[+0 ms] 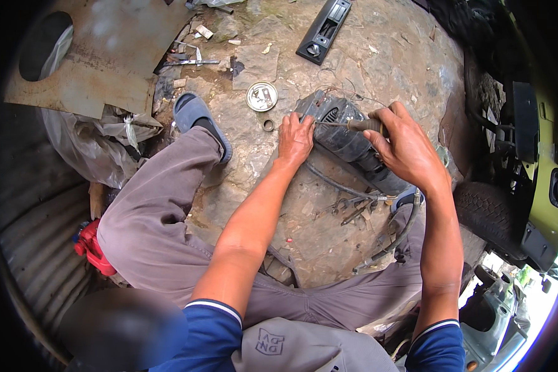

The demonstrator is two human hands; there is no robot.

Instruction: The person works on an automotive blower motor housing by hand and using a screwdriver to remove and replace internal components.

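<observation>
A bulky black unit (344,142) with a vented face lies on the rough ground in front of me, thin wires rising from its far end. My right hand (403,142) grips the dark handle (366,124) of a tool whose thin metal shaft (333,123) crosses the unit toward the left. My left hand (296,137) has its fingers bent at the unit's left end, beside the shaft's tip; what exactly they hold is hidden. A small metal ring (268,125) and a round tin (261,97) lie left of that hand. A black hose (335,184) runs below the unit.
A black panel (323,31) lies at the back. A rusty sheet (105,56) and plastic wrapping are at left, above a red object (95,247). Loose tools (353,209) lie near my right leg. A vehicle tyre (487,217) and yellow-green bodywork stand at right.
</observation>
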